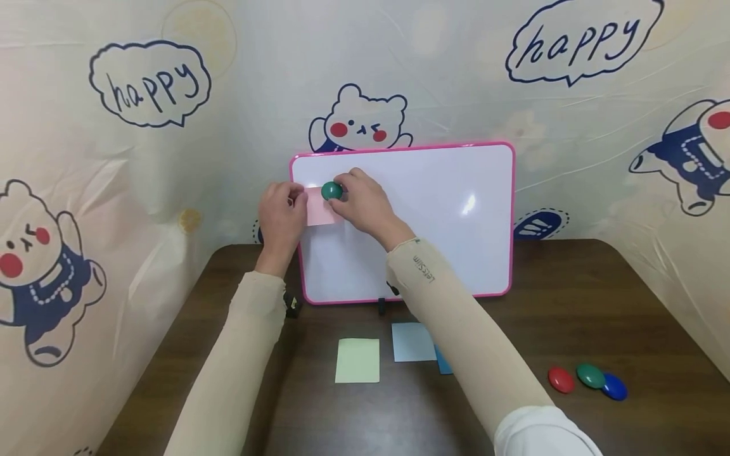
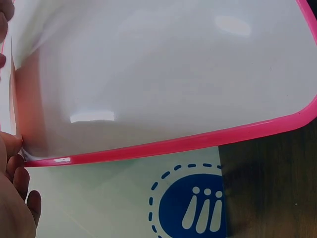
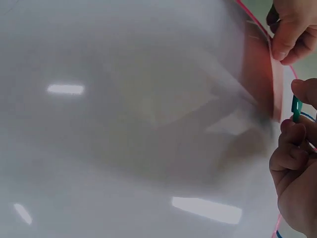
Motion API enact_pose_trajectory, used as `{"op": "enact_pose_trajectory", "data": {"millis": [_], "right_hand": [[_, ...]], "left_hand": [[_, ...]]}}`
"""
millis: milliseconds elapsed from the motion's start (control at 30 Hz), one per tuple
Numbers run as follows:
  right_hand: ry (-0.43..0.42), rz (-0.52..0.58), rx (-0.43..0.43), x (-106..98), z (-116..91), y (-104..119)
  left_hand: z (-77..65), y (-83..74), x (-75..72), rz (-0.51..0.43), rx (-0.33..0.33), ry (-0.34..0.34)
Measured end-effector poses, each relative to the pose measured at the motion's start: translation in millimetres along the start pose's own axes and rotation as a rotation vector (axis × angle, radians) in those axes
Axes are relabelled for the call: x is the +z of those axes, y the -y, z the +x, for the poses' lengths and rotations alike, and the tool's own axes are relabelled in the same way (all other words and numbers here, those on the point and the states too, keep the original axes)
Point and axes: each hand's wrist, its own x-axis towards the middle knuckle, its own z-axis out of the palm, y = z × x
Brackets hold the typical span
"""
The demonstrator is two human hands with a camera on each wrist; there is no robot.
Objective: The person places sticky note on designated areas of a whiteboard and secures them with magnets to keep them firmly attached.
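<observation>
In the head view, my left hand (image 1: pixel 281 214) pinches the left edge of a square pink paper note (image 1: pixel 321 215) in front of the pink-framed whiteboard (image 1: pixel 445 234). My right hand (image 1: pixel 365 201) holds a round green magnet (image 1: pixel 331 190) between thumb and fingers, over the note's upper right part. From the right wrist, the magnet (image 3: pixel 296 106) appears edge-on, a little apart from the note (image 3: pixel 277 91), which stands close to the board. The left wrist view catches only part of the left hand (image 2: pixel 17 198), at the board's pink rim (image 2: pixel 163 148).
On the brown table (image 1: pixel 228 367) lie a pale green note (image 1: pixel 357 361), a light blue note (image 1: pixel 413 342) and a darker blue one (image 1: pixel 443 362) partly under the right forearm. Red (image 1: pixel 561 380), green (image 1: pixel 590 376) and blue (image 1: pixel 614 386) magnets sit at the right. A printed curtain (image 1: pixel 456 76) hangs behind.
</observation>
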Motion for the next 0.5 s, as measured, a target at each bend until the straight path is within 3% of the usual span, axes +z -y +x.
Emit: {"op": "enact_pose_trajectory", "data": {"millis": [267,500], "right_hand": [[-0.002,-0.052,0.005,10,9,-2],[-0.043,-0.171,-0.089,16,10,-2]], "left_hand": [[-0.4,0.5,-0.3,0.002,0.003,0.006],[0.4,1.0,0.8,0.003,0.012,0.008]]}}
